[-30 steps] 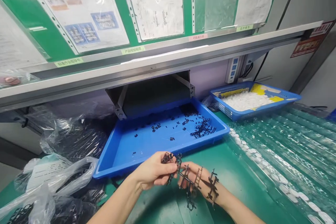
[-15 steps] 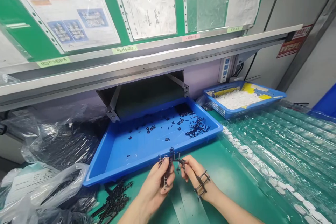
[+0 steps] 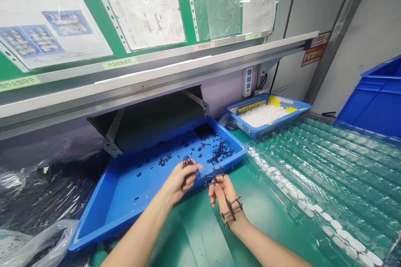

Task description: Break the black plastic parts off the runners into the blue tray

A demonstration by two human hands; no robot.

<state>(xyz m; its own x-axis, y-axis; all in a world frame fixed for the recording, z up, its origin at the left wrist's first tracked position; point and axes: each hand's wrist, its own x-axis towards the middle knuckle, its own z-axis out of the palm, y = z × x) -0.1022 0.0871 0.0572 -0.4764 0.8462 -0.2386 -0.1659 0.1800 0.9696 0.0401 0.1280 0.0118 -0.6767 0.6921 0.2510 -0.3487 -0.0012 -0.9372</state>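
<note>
Both forearms run off the lower edge of the frame, and the crumpled black plastic film (image 3: 40, 187) at lower left is cut by the left edge. The left hand (image 3: 179, 180), at lower centre over the shallow blue plastic tray (image 3: 138, 200), is curled shut around a small black plastic cluster (image 3: 188, 162). Its fingers hide most of the cluster, so the shape is hard to make out.

The right hand (image 3: 223, 190), just right of it above the green bench top (image 3: 200, 238), pinches a black plastic cross-shaped runner (image 3: 214, 176) at the fingertips. The runner's long axis lies left to right across the frame, roughly level. A second black ladder-like runner (image 3: 232, 212) lies across the back of that wrist, slanting up to the right; what keeps it there cannot be told.

Loose black parts (image 3: 219, 152) lie in the tray's far right corner. A blue mesh basket of white pieces (image 3: 275, 127) stands at right centre, behind green bubble wrap (image 3: 328, 167).
</note>
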